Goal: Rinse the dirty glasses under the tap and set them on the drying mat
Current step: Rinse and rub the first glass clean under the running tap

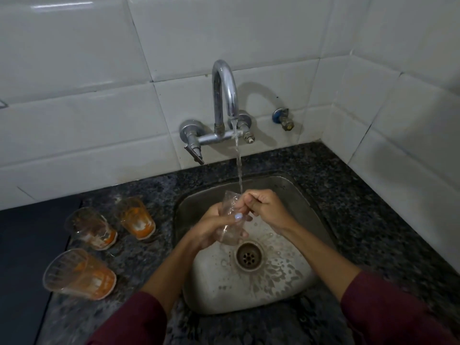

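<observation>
A clear glass (230,231) is held over the steel sink (302,192), tilted with its mouth up toward the running water. My left hand (211,226) wraps around the glass's body. My right hand (263,206) touches the rim, fingers curled at its mouth. Water streams from the chrome tap (224,95) onto the rim and my right fingers. Three dirty glasses with orange residue stand on the counter left of the sink: one far (135,217), one middle (90,229), one near (78,273). A dark mat (27,245) lies at the far left.
Speckled granite counter (361,207) surrounds the sink. The drain (249,256) sits in the wet basin below the glass. White tiled walls meet in a corner at the right. A small valve (283,118) sticks out of the wall right of the tap.
</observation>
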Demonstrator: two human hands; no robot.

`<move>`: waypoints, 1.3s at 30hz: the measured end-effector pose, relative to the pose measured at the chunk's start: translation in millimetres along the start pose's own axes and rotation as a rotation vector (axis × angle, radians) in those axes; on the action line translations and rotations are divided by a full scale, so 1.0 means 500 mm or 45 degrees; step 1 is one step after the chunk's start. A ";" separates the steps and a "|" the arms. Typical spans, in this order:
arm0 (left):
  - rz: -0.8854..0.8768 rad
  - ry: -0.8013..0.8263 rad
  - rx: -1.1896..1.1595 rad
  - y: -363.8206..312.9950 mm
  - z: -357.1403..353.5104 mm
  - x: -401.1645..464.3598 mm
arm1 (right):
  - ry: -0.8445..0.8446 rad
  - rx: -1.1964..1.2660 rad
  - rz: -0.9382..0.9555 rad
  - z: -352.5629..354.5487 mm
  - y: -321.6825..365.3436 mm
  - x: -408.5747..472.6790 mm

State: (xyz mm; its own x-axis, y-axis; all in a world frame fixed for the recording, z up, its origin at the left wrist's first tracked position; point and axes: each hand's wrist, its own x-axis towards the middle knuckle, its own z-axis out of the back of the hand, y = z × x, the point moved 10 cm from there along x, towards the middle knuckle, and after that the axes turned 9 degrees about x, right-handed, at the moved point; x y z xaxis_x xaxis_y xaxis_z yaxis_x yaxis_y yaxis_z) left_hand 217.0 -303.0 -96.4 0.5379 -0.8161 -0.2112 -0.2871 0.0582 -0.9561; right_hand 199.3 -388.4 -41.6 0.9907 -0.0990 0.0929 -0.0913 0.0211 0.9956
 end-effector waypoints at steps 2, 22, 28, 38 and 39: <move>0.028 -0.004 0.009 -0.004 -0.005 -0.001 | 0.006 -0.054 0.023 -0.004 0.005 0.001; 0.072 -0.024 0.000 -0.004 0.015 0.019 | -0.108 -0.048 0.046 0.023 0.043 0.018; -0.026 -0.576 0.299 -0.018 0.042 0.005 | -0.202 -0.379 0.033 0.016 0.051 0.037; -0.016 -0.215 0.146 -0.008 0.019 0.002 | -0.056 -0.059 -0.102 0.015 0.016 0.031; -0.030 -0.093 -0.026 -0.015 0.008 0.004 | -0.001 0.025 -0.115 0.007 0.015 0.028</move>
State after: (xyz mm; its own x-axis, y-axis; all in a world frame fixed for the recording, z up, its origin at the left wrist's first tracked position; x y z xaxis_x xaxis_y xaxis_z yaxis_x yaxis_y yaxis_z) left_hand 223.3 -302.6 -90.5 0.6011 -0.7727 -0.2038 -0.2894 0.0272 -0.9568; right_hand 212.2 -393.3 -32.9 0.9950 -0.1003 0.0027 -0.0035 -0.0072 1.0000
